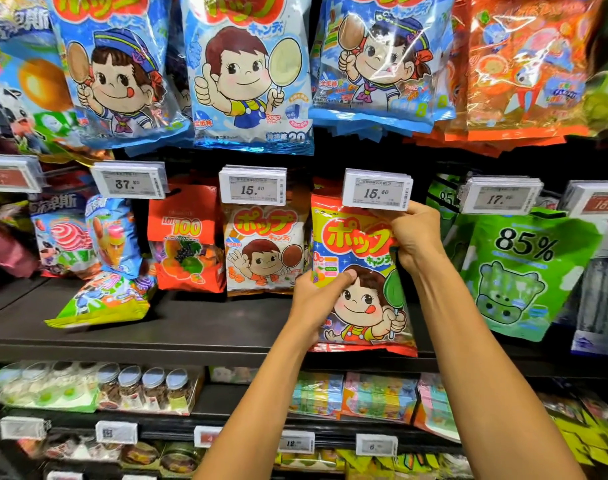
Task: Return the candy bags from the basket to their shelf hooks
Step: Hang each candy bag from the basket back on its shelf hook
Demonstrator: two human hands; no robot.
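A red and yellow candy bag with a cartoon child holding a green lollipop hangs at the hook under the price tag reading 15.80. My left hand grips the bag's lower left edge, thumb on its front. My right hand pinches the bag's upper right edge just below the tag. The hook itself is hidden behind the tag. The basket is out of view.
A white candy bag hangs to the left, an orange fruit gummy bag beyond it, a green 85% pouch to the right. Large blue bags hang above. A colourful bag lies on the black shelf.
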